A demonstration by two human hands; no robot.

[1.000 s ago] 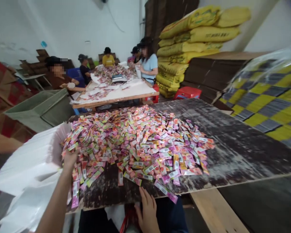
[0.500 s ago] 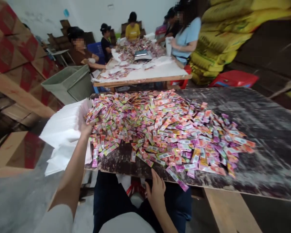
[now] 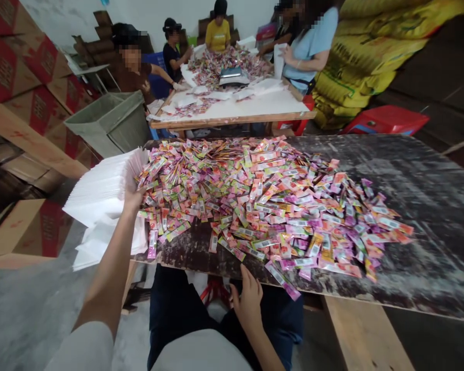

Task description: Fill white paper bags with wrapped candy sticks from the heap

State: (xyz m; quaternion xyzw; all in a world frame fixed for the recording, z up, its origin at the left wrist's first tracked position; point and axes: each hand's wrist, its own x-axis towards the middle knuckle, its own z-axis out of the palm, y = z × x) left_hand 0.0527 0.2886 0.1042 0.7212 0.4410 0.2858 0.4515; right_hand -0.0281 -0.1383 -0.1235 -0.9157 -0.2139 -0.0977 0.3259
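Right hand [image 3: 249, 298] half-curled by tabletop [image 3: 429, 221]

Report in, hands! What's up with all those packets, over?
Left hand between white paper-like stack and heap of slim, shiny, multicoloured packets. Right hand open at near edge of dark tabletop. One purple-pink packet juts past that edge.

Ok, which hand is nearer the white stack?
Left. The left hand is close beside the white stack, by the sachets; the right hand is well right of it, at the near edge of the table.
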